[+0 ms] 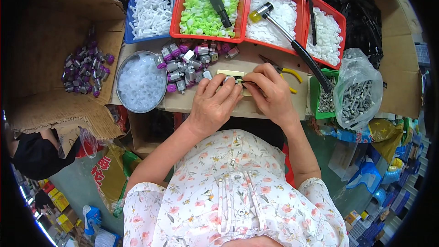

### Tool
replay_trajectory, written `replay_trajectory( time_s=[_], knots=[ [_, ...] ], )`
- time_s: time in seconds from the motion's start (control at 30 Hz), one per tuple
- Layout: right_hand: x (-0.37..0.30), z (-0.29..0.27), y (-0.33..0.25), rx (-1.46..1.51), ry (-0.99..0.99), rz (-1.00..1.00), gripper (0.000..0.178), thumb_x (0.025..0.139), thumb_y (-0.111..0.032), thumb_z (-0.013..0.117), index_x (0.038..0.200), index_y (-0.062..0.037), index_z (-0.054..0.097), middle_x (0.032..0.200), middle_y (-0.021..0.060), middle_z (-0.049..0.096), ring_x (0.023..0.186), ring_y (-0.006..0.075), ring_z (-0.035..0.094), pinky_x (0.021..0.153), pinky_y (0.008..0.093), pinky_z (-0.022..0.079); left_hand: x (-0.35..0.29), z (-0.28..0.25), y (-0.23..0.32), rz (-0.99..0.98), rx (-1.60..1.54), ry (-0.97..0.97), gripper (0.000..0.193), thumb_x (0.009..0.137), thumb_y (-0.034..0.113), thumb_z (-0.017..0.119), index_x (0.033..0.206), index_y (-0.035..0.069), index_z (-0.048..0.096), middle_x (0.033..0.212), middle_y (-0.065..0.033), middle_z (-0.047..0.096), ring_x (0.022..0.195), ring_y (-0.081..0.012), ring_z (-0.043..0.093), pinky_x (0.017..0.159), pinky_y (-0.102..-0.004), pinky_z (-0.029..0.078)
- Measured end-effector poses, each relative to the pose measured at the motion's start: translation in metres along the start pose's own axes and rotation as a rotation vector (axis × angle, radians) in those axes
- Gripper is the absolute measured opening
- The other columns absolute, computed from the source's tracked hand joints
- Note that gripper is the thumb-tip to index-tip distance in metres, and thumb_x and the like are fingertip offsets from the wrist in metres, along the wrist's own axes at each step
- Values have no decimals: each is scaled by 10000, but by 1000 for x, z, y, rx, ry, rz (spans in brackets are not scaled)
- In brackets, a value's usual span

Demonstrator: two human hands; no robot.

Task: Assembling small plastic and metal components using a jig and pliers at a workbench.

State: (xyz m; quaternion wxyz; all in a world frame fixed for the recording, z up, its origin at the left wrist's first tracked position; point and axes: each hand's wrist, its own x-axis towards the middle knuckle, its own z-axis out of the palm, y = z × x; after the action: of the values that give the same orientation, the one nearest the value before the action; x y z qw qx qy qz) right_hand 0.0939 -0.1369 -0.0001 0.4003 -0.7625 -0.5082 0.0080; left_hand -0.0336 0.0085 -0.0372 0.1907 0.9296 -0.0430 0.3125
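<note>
At the near edge of the work table my two hands meet over a cream-coloured block [231,72]. My left hand [211,102] has its fingers bent and pressed together on a small dark and grey part lying on the block. From the right, my right hand [275,95] pinches at the same spot, thumb against forefinger. A bit of light green shows between the fingertips; most of the small part is hidden by the fingers. Just left of the block lies a pile of small grey motors [186,67] with purple ends. Yellow-handled pliers [291,74] rest beside my right hand.
Along the back stand a blue bin [129,18] of white pins and red bins [175,4] of green and white plastic pieces. A hammer [292,41] lies across them. Left are a round bowl [120,92] and a cardboard box [41,64]; right, a green tray [323,115] and a plastic bag [363,64].
</note>
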Motion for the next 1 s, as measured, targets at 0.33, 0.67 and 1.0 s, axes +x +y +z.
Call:
replay_trajectory(
  time_s=[0.33, 0.67, 1.0],
  knots=[
    [-83, -106, 3, -330, 255, 326, 138, 836, 77, 678, 959, 15, 672, 892, 107, 623, 737, 214, 630, 675, 301, 501, 47, -18, -3, -62, -200, -47, 218, 771, 113, 786, 949, 28, 694, 936, -95, 631, 964, -307, 586, 811, -423, 462],
    [-102, -119, 40, -567, 120, 500, 135, 884, -29, 649, 1012, 9, 660, 950, 169, 603, 816, 385, 623, 713, 433, 485, 156, 18, -41, 127, 46, -372, 198, 727, -85, 630, 872, -21, 747, 896, -145, 675, 966, -324, 596, 881, -394, 508],
    [-98, -130, 46, -529, 73, 470, 112, 870, -31, 661, 971, 15, 673, 877, 155, 605, 761, 355, 630, 683, 425, 482, 168, 33, -55, 123, -69, -433, 112, 735, -2, 695, 832, -32, 741, 809, -156, 676, 906, -317, 613, 820, -414, 518]
  ],
)
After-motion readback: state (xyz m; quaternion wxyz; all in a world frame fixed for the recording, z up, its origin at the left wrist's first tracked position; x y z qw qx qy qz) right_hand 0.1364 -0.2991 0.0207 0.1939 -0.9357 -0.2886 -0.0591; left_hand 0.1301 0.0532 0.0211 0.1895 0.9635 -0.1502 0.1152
